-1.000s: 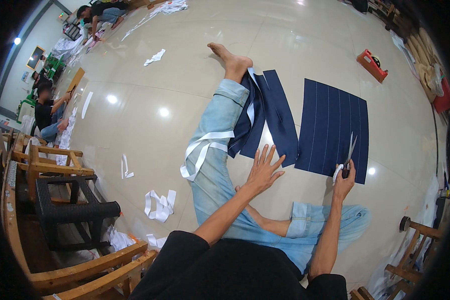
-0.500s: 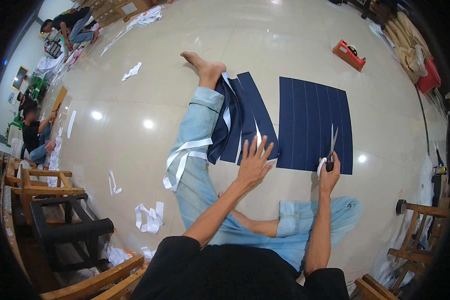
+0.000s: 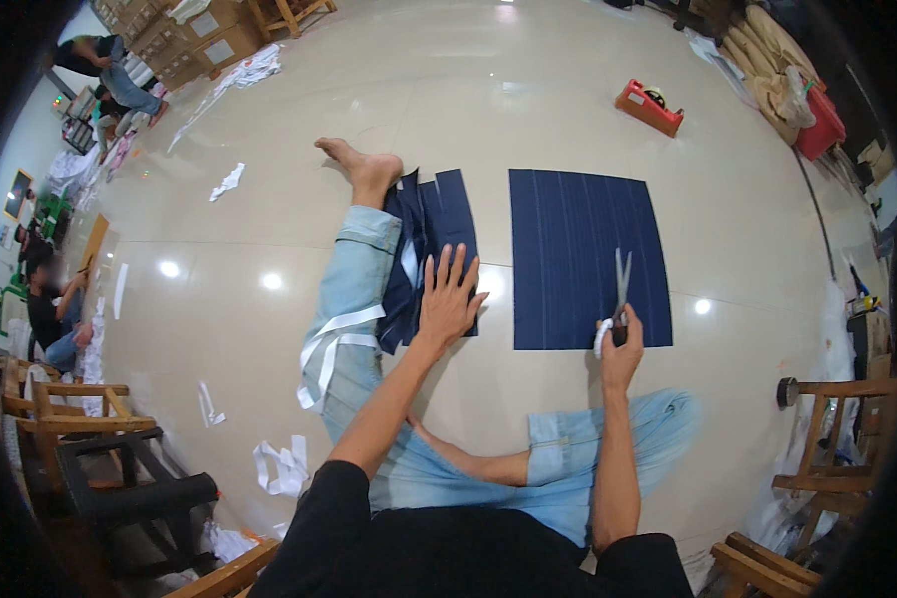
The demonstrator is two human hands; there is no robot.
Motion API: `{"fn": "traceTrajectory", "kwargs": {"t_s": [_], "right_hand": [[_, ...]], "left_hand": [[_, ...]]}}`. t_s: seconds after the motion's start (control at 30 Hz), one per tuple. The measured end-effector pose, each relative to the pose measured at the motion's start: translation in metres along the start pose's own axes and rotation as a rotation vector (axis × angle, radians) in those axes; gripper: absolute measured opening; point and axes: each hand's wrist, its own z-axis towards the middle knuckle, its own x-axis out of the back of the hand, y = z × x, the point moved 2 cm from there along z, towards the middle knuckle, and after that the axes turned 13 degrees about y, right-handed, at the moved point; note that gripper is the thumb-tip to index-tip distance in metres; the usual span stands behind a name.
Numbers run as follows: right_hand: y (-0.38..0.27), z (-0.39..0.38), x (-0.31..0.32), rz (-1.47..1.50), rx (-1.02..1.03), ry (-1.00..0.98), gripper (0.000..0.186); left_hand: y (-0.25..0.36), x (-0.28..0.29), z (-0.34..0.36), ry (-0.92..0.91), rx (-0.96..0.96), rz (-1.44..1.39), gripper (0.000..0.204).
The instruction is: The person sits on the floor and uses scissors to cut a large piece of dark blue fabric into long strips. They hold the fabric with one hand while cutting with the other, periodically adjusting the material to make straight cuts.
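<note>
I sit on the floor with my left leg stretched out. My left hand [image 3: 448, 296] lies flat, fingers spread, on a stack of dark blue fabric strips [image 3: 434, 219] beside my shin. My right hand [image 3: 620, 351] grips the handles of a pair of scissors [image 3: 621, 289], whose blades point away from me over the near edge of a dark blue square fabric sheet [image 3: 583, 254] with faint stripes. White strips [image 3: 331, 349] drape over my left knee.
A red tape dispenser [image 3: 649, 107] sits on the floor beyond the sheet. Wooden chairs stand at the lower left [image 3: 80, 439] and right [image 3: 837, 429]. White scraps [image 3: 281, 466] litter the floor. Other people [image 3: 50, 319] sit at the far left.
The view has shifted, so everything sits more centred. My left hand has come down flat onto the blue strips. My right hand still holds the scissors at the sheet's near edge.
</note>
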Motion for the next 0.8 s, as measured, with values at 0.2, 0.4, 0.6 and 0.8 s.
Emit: {"fn": "traceTrajectory", "kwargs": {"t_s": [0.2, 0.4, 0.6, 0.8], "right_hand": [[-0.001, -0.002, -0.002, -0.072, 0.045, -0.012, 0.054], [-0.002, 0.012, -0.007, -0.089, -0.019, 0.036, 0.056], [-0.051, -0.006, -0.008, 0.058, -0.008, -0.198, 0.056], [-0.046, -0.077, -0.020, 0.175, -0.204, -0.686, 0.058]], "left_hand": [[-0.058, -0.071, 0.034, -0.083, 0.076, 0.035, 0.074], [-0.084, -0.055, 0.028, 0.017, 0.205, 0.184, 0.076], [0.051, -0.015, 0.002, -0.171, 0.070, -0.159, 0.069], [0.095, -0.005, -0.051, -0.222, 0.156, -0.150, 0.064]]}}
